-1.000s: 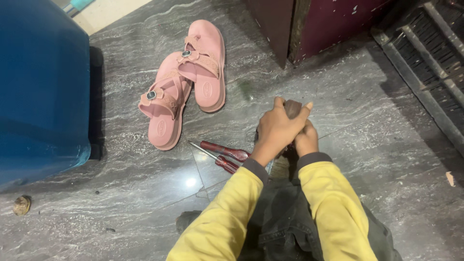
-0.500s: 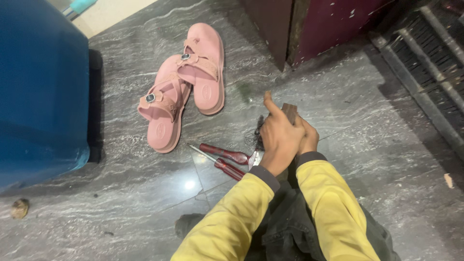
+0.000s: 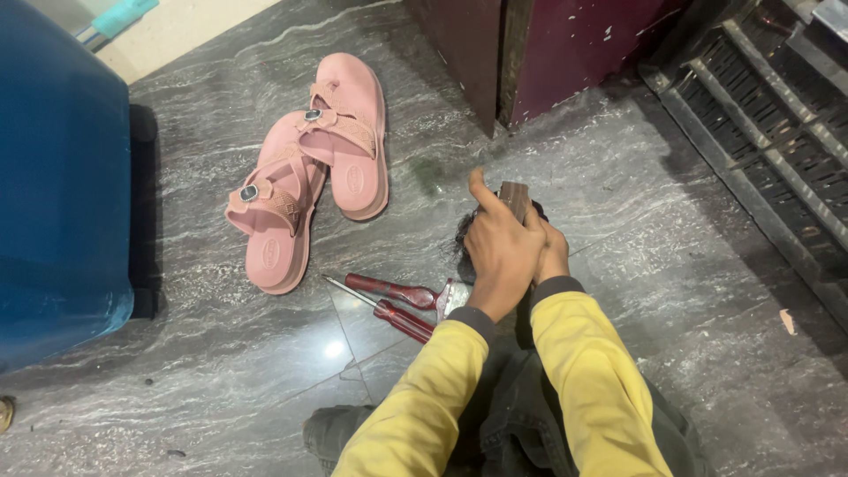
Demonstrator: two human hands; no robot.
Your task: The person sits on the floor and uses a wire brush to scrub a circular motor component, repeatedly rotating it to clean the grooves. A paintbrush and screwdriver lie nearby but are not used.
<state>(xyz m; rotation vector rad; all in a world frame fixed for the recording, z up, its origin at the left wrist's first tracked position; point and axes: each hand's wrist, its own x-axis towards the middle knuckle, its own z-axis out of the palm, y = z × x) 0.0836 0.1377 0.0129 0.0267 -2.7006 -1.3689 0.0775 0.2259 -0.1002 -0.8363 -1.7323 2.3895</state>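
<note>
We sit on the grey marbled stone floor (image 3: 671, 265), with the big blue plastic barrel (image 3: 53, 185) at our far left, the dark maroon wooden cabinet (image 3: 565, 53) ahead and a black metal grille (image 3: 777, 124) to the right. A pair of pink rubber sandals (image 3: 309, 190) lies well apart from our hands, to their left. Nearer, two red-handled screwdrivers (image 3: 397, 305) lie just beside our left wrist, their long axes running from lower right up to the left, tips pointing away from us. Both our arms in yellow sleeves come together over our lap, and the small brown rectangular block (image 3: 512, 199) stands upright between the hands, its long axis pointing away from us and its top end poking out above the fingers. Our left hand (image 3: 499, 252) covers it from the near side, fingers curled around it with the thumb raised; our right hand (image 3: 552, 252) presses against it from behind, mostly hidden, so we cannot tell how its fingers close. The block looks dull brown, hard and flat-faced, with something dark and tufted beneath it that we cannot make out.
</note>
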